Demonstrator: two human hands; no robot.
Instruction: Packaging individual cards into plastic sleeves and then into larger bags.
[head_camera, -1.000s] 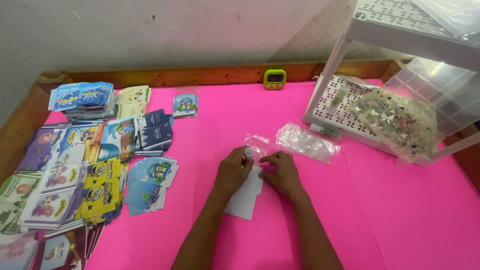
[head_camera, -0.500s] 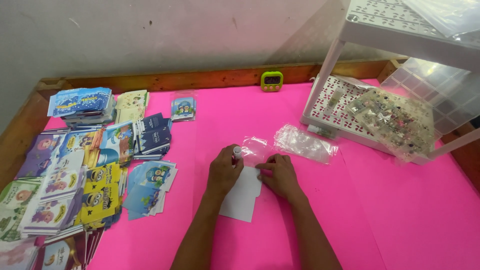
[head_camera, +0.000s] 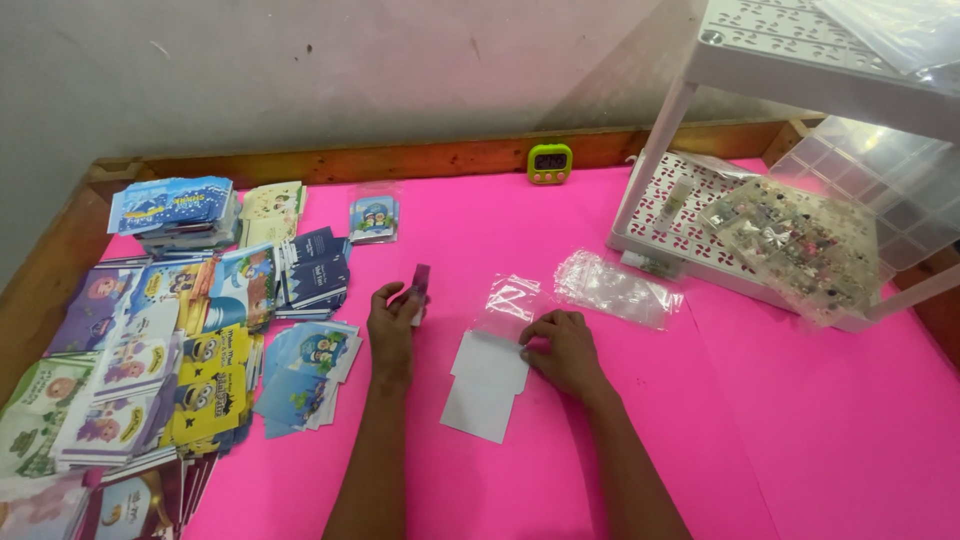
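A small dark card (head_camera: 420, 280) is sitting upright in the left hand (head_camera: 392, 325), pinched between fingers and thumb, at nine o'clock from the clear bag (head_camera: 510, 300). The right hand (head_camera: 562, 350) is pressing its closed fingertips on the white card (head_camera: 485, 385) at the bag's mouth, seemingly steadying it. At two o'clock one pile of clear bags (head_camera: 618, 288) is lying; at ten o'clock, many stacked printed cards (head_camera: 200, 330), uncountable.

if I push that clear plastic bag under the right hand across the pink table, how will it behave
The clear plastic bag looks thin and crinkled, so it would probably buckle rather than slide flat. It seems very light and may drift or lift once the right hand lets go. Its glossy film probably feels slippery on the pink table.
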